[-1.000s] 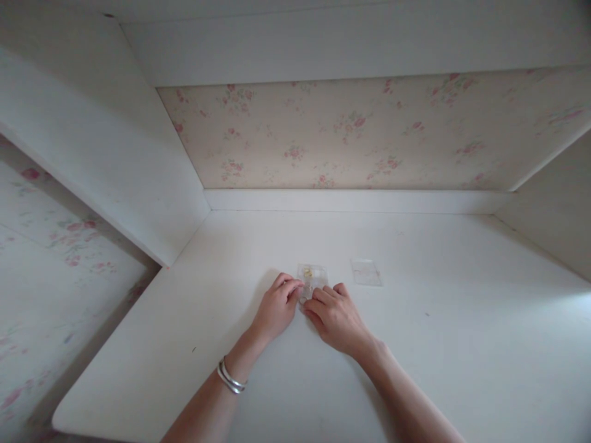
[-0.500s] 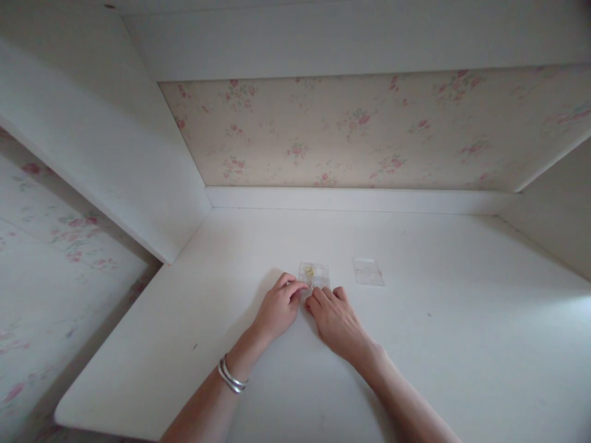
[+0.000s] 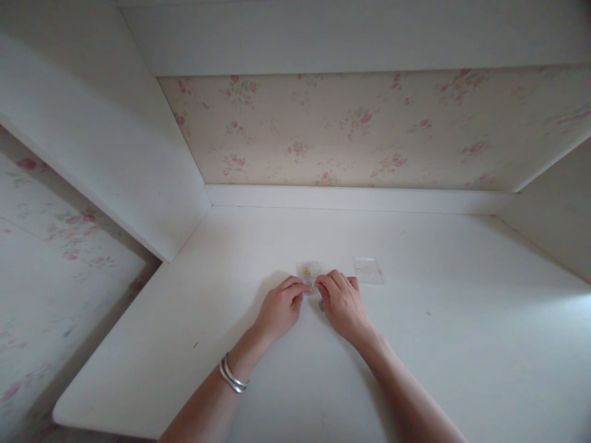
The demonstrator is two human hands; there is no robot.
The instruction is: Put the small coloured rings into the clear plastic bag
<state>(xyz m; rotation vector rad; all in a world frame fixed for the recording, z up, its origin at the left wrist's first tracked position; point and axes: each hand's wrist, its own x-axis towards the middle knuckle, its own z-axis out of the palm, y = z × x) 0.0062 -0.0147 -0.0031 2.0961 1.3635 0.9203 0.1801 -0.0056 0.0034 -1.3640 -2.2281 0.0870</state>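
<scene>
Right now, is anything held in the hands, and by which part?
It cannot be told: the left hand and right hand have fingers close together at a clear box; anything pinched is too small to tell.

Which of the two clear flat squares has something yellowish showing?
The left square, closest to the left hand: a yellowish item shows in or on it. The right square, beside the right hand, shows no yellow.

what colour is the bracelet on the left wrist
The bracelet is silver; it shows best in the head view.
</scene>
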